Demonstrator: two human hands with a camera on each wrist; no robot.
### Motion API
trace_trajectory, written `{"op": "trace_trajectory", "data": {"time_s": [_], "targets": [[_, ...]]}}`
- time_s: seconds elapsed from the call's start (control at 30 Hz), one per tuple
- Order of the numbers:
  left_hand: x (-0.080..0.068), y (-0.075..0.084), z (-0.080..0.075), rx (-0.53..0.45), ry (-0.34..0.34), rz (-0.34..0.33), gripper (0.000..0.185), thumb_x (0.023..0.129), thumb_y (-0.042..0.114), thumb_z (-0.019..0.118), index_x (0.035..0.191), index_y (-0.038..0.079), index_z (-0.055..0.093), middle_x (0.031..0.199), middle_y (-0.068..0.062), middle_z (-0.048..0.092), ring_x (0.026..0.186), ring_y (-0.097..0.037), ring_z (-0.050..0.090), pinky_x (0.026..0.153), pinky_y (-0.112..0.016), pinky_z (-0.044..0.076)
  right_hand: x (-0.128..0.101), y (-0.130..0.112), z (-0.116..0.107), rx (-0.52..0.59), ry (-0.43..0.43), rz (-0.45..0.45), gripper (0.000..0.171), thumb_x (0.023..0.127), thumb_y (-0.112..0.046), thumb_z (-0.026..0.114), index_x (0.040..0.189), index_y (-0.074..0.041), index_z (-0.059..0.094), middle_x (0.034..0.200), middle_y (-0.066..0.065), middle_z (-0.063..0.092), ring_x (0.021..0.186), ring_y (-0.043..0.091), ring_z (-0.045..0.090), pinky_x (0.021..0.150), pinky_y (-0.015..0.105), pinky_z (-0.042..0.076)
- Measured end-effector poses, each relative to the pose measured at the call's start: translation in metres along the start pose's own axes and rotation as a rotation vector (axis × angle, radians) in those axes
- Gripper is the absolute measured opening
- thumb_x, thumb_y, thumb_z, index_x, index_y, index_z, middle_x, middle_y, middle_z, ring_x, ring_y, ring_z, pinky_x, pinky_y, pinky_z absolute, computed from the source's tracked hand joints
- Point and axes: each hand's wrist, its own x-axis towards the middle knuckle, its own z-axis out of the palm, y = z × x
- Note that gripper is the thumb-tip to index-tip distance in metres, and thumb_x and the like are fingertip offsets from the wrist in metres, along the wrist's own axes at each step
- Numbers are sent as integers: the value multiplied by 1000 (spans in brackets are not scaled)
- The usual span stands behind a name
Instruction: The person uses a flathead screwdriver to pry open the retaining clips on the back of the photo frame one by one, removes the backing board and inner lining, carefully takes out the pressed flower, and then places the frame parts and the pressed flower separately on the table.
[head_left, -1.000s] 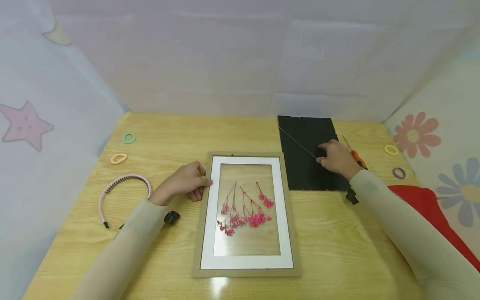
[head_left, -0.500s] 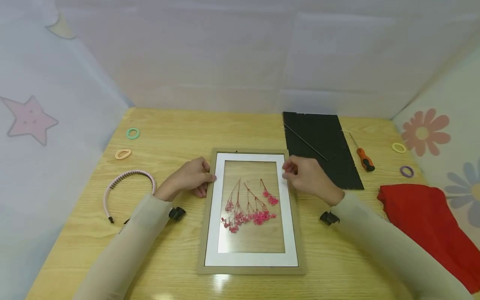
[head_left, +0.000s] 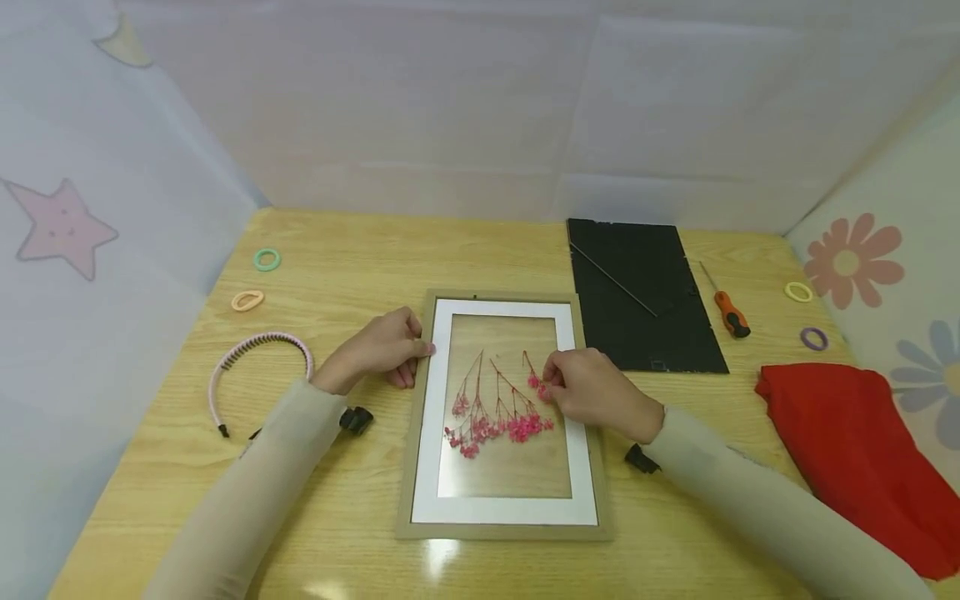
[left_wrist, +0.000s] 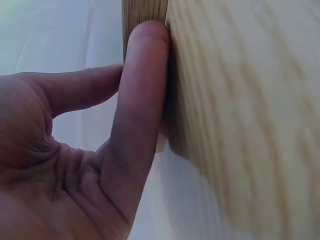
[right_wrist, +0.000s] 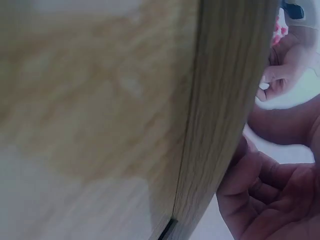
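A wooden picture frame [head_left: 504, 532] lies flat on the table, with a white mat [head_left: 502, 511] around a clear pane. Pink dried flowers [head_left: 480, 429] spread across the pane. My left hand [head_left: 381, 346] holds the frame's left side; in the left wrist view a finger runs along the wooden edge [left_wrist: 145, 11] and the thumb meets it. Over the right side of the mat, my right hand [head_left: 600, 392] has curled fingers pinching the small upper-right flower sprig [head_left: 533, 379]. The right wrist view shows the frame's edge [right_wrist: 220, 90] hiding those fingertips.
A black board [head_left: 626, 292] with a thin rod [head_left: 615, 280] on it lies behind the frame, beside an orange screwdriver [head_left: 731, 315]. Red cloth [head_left: 847, 450] and hair ties [head_left: 813, 338] are at right. A pink headband [head_left: 262, 338] and more ties [head_left: 266, 259] are at left.
My right hand has come from the black board to the frame's right edge, then inward onto the small sprig. My left hand has stayed on the frame's left side.
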Motion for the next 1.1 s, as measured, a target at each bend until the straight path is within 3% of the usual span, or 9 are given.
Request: {"op": "trace_trajectory", "data": {"time_s": [0.2, 0.57, 0.8, 1.1], "targets": [[1, 4, 0, 5, 7, 14, 33, 100, 22, 63, 114, 1, 43, 71, -13, 67, 52, -23, 69, 56, -40, 64, 4, -2, 0, -73, 13, -54, 7, 92, -11, 71, 85, -12, 71, 76, -3, 69, 62, 7, 54, 55, 20, 48], [2, 2, -1, 20, 17, 15, 33, 100, 23, 63, 114, 2, 43, 71, -13, 66, 52, -22, 68, 55, -39, 64, 9, -6, -3, -15, -58, -34, 10, 90, -13, 70, 80, -14, 67, 69, -6, 63, 59, 9, 51, 51, 23, 42], [1, 2, 0, 35, 26, 21, 32, 100, 25, 62, 113, 2, 44, 72, -13, 66, 52, -21, 67, 54, -38, 63, 11, -8, 1, -77, -27, -49, 12, 89, -9, 68, 78, -14, 66, 69, -6, 63, 58, 8, 50, 51, 21, 41], [-3, 0, 1, 21, 17, 21, 35, 100, 25, 63, 115, 2, 42, 73, -12, 66, 52, -21, 67, 54, -38, 63, 5, 0, -2, 124, 9, 71, 11, 92, -14, 68, 81, -17, 69, 69, -7, 67, 59, 9, 54, 51, 22, 42]]}}
